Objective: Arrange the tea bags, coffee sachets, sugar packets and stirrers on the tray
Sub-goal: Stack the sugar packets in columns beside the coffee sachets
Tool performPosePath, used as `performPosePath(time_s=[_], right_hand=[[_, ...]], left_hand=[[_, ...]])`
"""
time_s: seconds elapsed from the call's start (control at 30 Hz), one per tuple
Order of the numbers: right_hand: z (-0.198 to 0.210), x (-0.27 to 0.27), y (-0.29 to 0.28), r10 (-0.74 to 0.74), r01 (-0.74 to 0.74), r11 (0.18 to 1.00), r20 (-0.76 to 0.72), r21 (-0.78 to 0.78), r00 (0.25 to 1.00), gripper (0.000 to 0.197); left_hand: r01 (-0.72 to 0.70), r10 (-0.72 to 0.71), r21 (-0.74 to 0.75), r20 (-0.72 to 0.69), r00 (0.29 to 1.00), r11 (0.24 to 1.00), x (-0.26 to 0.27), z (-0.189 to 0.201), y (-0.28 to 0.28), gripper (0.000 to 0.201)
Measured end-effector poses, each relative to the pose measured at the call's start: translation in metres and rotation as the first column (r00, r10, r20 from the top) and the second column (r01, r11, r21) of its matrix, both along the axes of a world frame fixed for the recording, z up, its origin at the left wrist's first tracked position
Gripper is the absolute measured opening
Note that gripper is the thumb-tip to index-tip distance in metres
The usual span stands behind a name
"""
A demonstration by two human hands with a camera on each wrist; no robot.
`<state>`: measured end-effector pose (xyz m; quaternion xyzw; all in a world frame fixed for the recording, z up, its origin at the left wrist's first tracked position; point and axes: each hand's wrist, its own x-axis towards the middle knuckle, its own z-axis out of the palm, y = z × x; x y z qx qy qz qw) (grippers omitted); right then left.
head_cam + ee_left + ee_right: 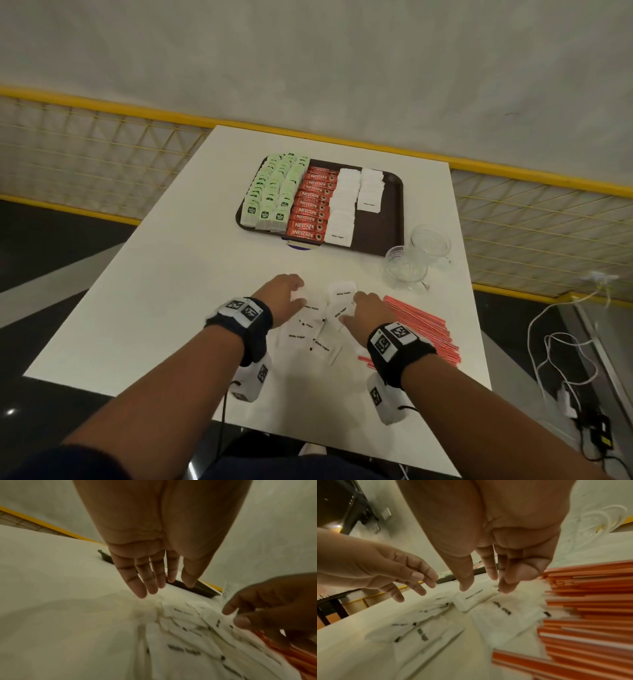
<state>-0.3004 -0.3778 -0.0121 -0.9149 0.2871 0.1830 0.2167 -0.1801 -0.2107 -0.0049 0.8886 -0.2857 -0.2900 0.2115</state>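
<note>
head high; wrists close, forward

loose sugar packets (187, 649) smeared by blur in both wrist views, stirrers (590, 615) cut off at right edge

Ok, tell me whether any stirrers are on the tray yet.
No, the stirrers all lie on the table beside the right hand, none on the tray.
</note>
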Motion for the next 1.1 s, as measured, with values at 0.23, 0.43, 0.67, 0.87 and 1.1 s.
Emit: performPosePath(time_s=[0.23, 0.43, 0.67, 0.87, 1.1], right_hand=[[-0.018, 0.008, 0.003, 0.011, -0.009, 0.995, 0.025, -0.096, 1.000, 0.043], [-0.022, 0.001, 0.002, -0.014, 0.020, 0.999, 0.128, -0.047, 0.992, 0.028], [-0.020, 0.005, 0.001, -0.041, 0.040, 0.999, 0.124, 0.014, 0.991, 0.050], [-0.017, 0.002, 0.003, -0.024, 0.031, 0.998, 0.113, -0.059, 0.993, 0.036], [-0.018, 0.009, 0.005, -0.049, 0.051, 0.999, 0.110, -0.015, 0.993, 0.051]], left_hand=[[0.042, -0.090, 0.246, 0.187, 0.978, 0.968, -0.019, -0.021, -0.025, 0.053], [-0.014, -0.030, 0.222, 0.192, 0.981, 0.975, -0.020, -0.031, -0.029, 0.052], [-0.132, 0.128, 0.119, 0.041, 0.991, 0.984, -0.014, -0.031, -0.033, 0.051], [-0.063, 0.046, 0.177, 0.103, 0.994, 0.982, -0.007, -0.031, -0.032, 0.042], [-0.133, 0.135, -0.046, 0.030, 0.990, 0.990, -0.009, -0.021, -0.023, 0.025]])
